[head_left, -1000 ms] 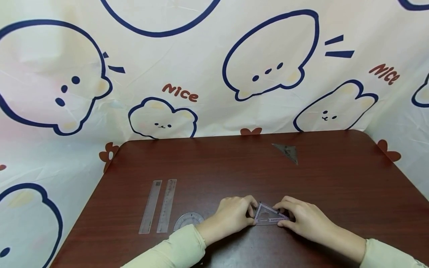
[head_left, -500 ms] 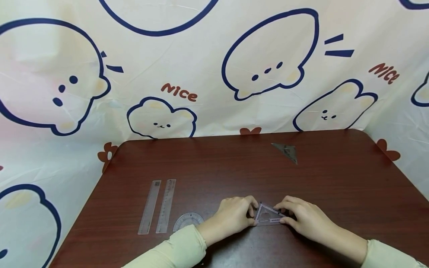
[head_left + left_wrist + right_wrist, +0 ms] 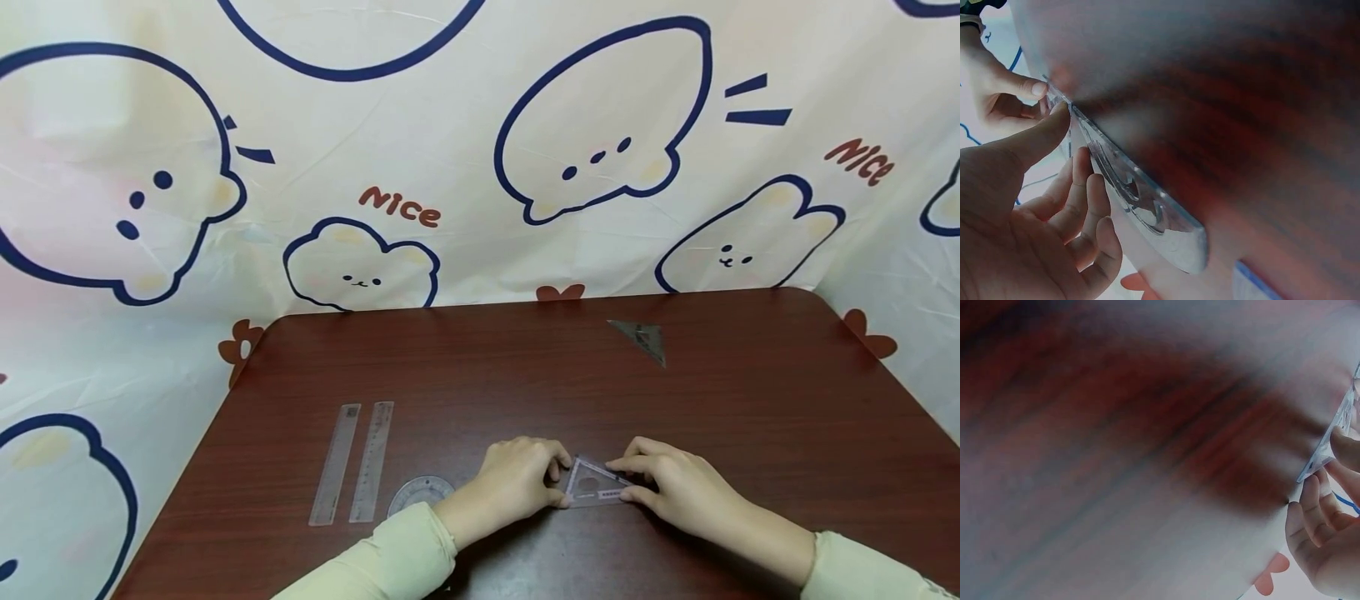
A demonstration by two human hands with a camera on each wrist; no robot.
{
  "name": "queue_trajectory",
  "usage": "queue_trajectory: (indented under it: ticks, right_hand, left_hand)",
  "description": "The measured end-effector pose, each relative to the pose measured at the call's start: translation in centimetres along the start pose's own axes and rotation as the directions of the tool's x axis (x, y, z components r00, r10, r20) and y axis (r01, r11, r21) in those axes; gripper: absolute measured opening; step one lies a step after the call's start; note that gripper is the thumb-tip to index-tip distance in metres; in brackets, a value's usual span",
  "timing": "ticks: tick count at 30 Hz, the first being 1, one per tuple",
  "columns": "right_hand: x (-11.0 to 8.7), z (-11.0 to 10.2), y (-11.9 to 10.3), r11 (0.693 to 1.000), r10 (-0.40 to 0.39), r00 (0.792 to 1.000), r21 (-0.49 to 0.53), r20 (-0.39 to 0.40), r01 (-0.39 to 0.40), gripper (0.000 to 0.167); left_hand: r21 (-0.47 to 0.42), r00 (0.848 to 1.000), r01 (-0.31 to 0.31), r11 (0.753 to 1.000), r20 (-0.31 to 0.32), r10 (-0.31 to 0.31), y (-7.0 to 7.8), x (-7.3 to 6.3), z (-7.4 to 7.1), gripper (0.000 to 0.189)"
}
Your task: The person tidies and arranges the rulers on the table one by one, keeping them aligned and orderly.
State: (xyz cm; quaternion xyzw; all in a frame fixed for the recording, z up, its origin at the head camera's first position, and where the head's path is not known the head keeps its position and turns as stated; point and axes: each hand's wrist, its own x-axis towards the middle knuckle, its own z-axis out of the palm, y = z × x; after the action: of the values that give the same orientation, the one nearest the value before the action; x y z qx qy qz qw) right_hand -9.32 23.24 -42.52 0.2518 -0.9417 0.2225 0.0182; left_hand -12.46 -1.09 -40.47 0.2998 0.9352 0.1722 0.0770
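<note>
A clear triangular set square (image 3: 592, 486) lies near the front of the brown table, with a long side facing me. My left hand (image 3: 517, 477) pinches its left corner between thumb and fingers. At the right corner, my right hand (image 3: 678, 487) grips it the same way; the right wrist view shows the thumb (image 3: 1344, 450) over the plastic. Just left of my left wrist is a clear protractor (image 3: 420, 490), partly covered by the sleeve. In the left wrist view the protractor (image 3: 1141, 194) appears large, beyond the curled fingers.
Two clear straight rulers (image 3: 335, 464) (image 3: 372, 461) lie side by side on the left of the table (image 3: 480, 375). Toward the back right sits a second, greyish set square (image 3: 645, 340). A cartoon-printed cloth (image 3: 465, 150) hangs around the table's back and sides.
Both hands have shifted slightly left with the set square between them. The rulers, protractor and far set square stay where they were.
</note>
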Motion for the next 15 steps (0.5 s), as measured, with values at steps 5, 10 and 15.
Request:
queue_trajectory:
  ticks: [5, 10, 15]
  right_hand:
    - [0.08, -0.1, -0.02, 1.0, -0.009, 1.0, 0.002, 0.011, 0.009, 0.029]
    - [0.06, -0.16, -0.05, 1.0, -0.014, 1.0, 0.008, 0.015, 0.014, 0.028]
    - [-0.1, -0.17, -0.2, 1.0, 0.001, 1.0, -0.002, 0.018, -0.001, 0.028]
  left_hand:
    - [0.012, 1.0, -0.002, 1.0, -0.002, 0.002, 0.0, 0.02, 0.06, 0.041]
    - [0.0, 1.0, -0.005, 1.0, 0.007, 0.005, -0.05, 0.0, 0.02, 0.04]
    - [-0.003, 1.0, -0.013, 1.0, 0.003, 0.013, -0.16, -0.04, 0.11, 0.039]
